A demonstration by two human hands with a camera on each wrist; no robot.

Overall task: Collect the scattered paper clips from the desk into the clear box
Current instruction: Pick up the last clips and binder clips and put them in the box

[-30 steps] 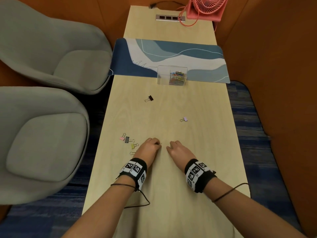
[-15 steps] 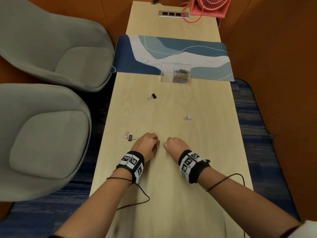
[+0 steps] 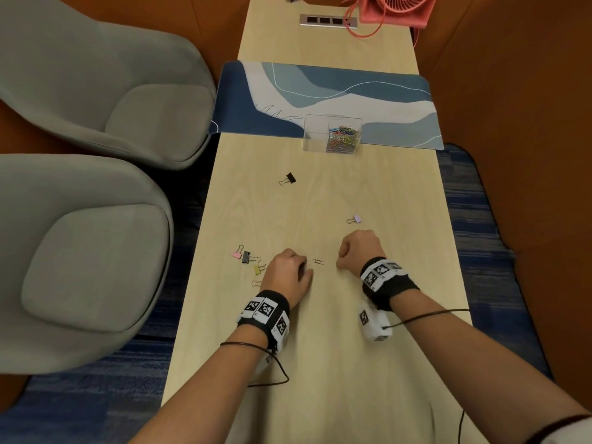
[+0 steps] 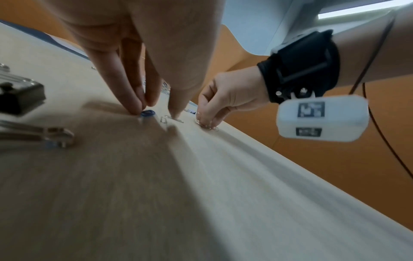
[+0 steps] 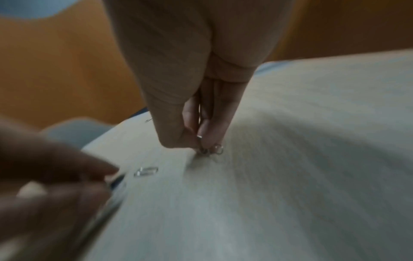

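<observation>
Both hands pinching clips flat off the desk (image 3: 323, 347): left hand (image 3: 290, 274) a blue clip (image 4: 148, 113), right hand (image 3: 358, 251) silver clips (image 5: 210, 150), box (image 3: 331, 133) far off.

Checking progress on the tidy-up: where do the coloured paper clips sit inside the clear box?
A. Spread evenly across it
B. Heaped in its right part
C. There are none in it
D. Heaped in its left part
B: in the head view the coloured paper clips are heaped in the right part of the clear box, whose left part looks bare.
</observation>
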